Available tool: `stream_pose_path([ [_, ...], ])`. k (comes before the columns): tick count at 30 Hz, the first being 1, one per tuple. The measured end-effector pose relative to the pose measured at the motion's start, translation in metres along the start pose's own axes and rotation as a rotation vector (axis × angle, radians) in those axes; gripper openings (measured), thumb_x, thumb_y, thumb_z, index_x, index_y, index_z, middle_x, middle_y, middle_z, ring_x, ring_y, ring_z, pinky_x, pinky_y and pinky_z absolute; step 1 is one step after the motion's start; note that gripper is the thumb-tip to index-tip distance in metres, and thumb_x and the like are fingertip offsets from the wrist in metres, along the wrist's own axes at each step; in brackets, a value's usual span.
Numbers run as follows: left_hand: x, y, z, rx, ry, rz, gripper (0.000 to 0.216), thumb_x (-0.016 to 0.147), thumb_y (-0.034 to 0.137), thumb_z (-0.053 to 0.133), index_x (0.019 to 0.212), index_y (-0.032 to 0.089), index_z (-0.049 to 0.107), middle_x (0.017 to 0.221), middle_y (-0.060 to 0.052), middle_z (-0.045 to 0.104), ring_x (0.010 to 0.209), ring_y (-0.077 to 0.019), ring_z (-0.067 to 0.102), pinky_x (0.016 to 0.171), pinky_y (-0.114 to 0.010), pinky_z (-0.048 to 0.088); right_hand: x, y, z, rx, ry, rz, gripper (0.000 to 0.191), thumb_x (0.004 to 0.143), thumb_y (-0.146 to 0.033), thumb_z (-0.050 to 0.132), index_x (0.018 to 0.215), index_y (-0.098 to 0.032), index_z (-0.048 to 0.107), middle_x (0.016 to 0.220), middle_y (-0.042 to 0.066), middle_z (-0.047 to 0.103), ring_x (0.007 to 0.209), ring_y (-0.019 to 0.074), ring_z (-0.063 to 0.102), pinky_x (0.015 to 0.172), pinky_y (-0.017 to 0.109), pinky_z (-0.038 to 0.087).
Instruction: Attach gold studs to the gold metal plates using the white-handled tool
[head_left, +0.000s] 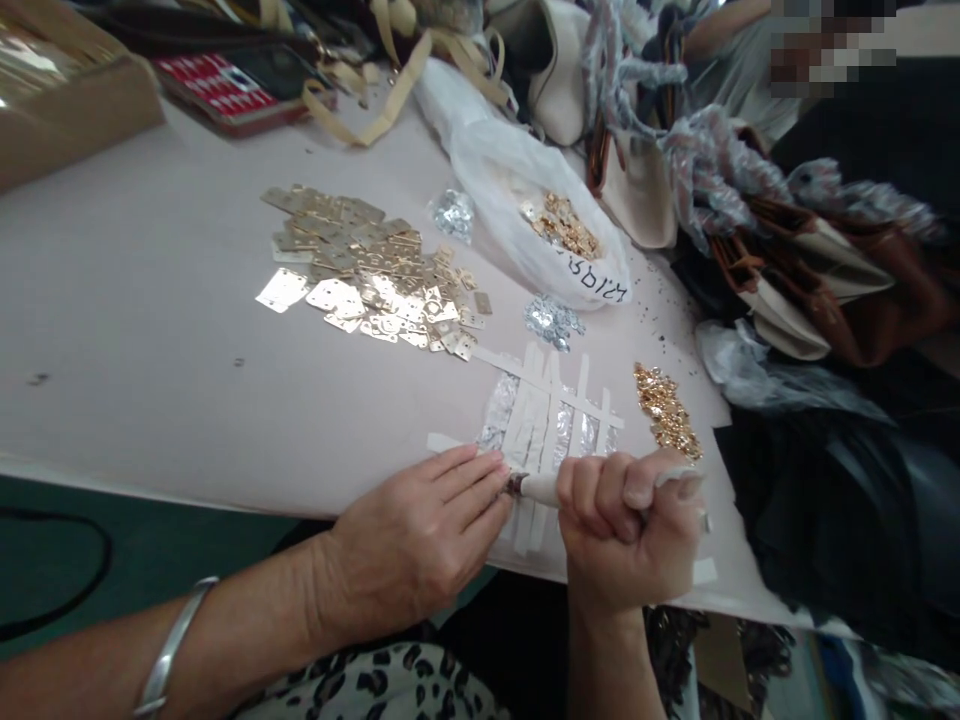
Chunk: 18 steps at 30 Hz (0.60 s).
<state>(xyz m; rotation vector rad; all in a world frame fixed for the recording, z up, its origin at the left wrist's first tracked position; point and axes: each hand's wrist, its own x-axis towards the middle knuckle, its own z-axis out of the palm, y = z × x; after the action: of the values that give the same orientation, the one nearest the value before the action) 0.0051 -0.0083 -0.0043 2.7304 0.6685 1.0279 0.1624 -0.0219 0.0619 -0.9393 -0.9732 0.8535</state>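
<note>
My right hand (630,525) is wrapped in a fist around a white-handled tool (541,489), whose narrow dark end points left. That end meets the fingertips of my left hand (431,525), so its tip is hidden. The fingers of my left hand are pressed together, pointing at the tool; whatever they hold down or pinch cannot be made out. Under and just beyond both hands, a clear plastic patch crossed with white tape strips (534,420) is stuck to the table. A pile of gold metal plates (375,270) lies farther off to the left.
On the white table (150,330) are an open plastic bag (510,200) of gold pieces, silver discs (553,320) and small gold fittings (667,410). A cardboard box (82,130) and a red-and-black case (232,85) stand at left. Brown-and-cream bags (787,270) and black material (810,510) crowd the right.
</note>
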Motion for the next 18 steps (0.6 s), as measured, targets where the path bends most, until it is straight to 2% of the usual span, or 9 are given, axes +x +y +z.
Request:
stream_pose_path([
  [4, -0.001, -0.001, -0.002, -0.015, 0.023, 0.021, 0.028, 0.099, 0.016, 0.045, 0.110, 0.007, 0.069, 0.120, -0.015, 0.072, 0.116, -0.0280, 0.066, 0.105, -0.044, 0.054, -0.010, 0.003, 0.012, -0.266, -0.111, -0.060, 0.030, 0.095, -0.037, 0.061, 0.069, -0.023, 0.058, 0.052, -0.007, 0.037, 0.043, 0.0091, 0.036, 0.045, 0.026, 0.035],
  [6, -0.002, -0.001, -0.003, -0.029, 0.039, 0.015, 0.026, 0.099, 0.016, 0.045, 0.106, 0.009, 0.069, 0.117, -0.015, 0.072, 0.114, -0.0265, 0.066, 0.106, -0.044, 0.054, -0.010, 0.002, 0.015, -0.348, -0.134, -0.084, 0.031, 0.095, -0.037, 0.062, 0.068, -0.023, 0.057, 0.054, -0.006, 0.041, 0.046, 0.0102, 0.040, 0.047, 0.027, 0.037],
  [10, -0.003, -0.001, -0.005, -0.055, 0.020, -0.017, 0.019, 0.096, 0.013, 0.050, 0.092, 0.012, 0.068, 0.103, -0.013, 0.072, 0.106, -0.0226, 0.066, 0.106, -0.042, 0.054, 0.000, -0.012, 0.012, -0.180, -0.083, -0.055, 0.037, 0.099, -0.034, 0.053, 0.064, -0.022, 0.047, 0.048, -0.010, 0.029, 0.039, 0.0069, 0.027, 0.041, 0.022, 0.030],
  [12, -0.003, 0.000, -0.005, -0.055, 0.005, -0.015, 0.017, 0.095, 0.013, 0.050, 0.090, 0.012, 0.067, 0.097, -0.012, 0.070, 0.103, -0.0221, 0.066, 0.106, -0.042, 0.054, 0.004, -0.017, 0.010, -0.102, -0.045, -0.111, 0.038, 0.099, -0.033, 0.052, 0.064, -0.022, 0.044, 0.046, -0.011, 0.026, 0.036, 0.0055, 0.022, 0.040, 0.021, 0.029],
  [14, -0.002, 0.001, -0.006, -0.050, 0.004, -0.011, 0.017, 0.094, 0.013, 0.051, 0.087, 0.013, 0.066, 0.092, -0.011, 0.069, 0.100, -0.0221, 0.065, 0.106, -0.042, 0.053, 0.004, -0.015, 0.010, -0.085, -0.010, -0.149, 0.039, 0.098, -0.033, 0.054, 0.063, -0.022, 0.042, 0.047, -0.012, 0.026, 0.036, 0.0050, 0.023, 0.039, 0.020, 0.029],
  [18, 0.002, 0.001, -0.009, -0.082, -0.045, -0.035, 0.019, 0.095, 0.012, 0.049, 0.081, 0.015, 0.062, 0.085, -0.008, 0.065, 0.090, -0.0211, 0.064, 0.098, -0.042, 0.056, 0.002, 0.003, 0.011, -0.028, -0.034, -0.017, 0.040, 0.097, -0.031, 0.057, 0.063, -0.022, 0.039, 0.049, -0.011, 0.029, 0.038, 0.0049, 0.026, 0.037, 0.017, 0.027],
])
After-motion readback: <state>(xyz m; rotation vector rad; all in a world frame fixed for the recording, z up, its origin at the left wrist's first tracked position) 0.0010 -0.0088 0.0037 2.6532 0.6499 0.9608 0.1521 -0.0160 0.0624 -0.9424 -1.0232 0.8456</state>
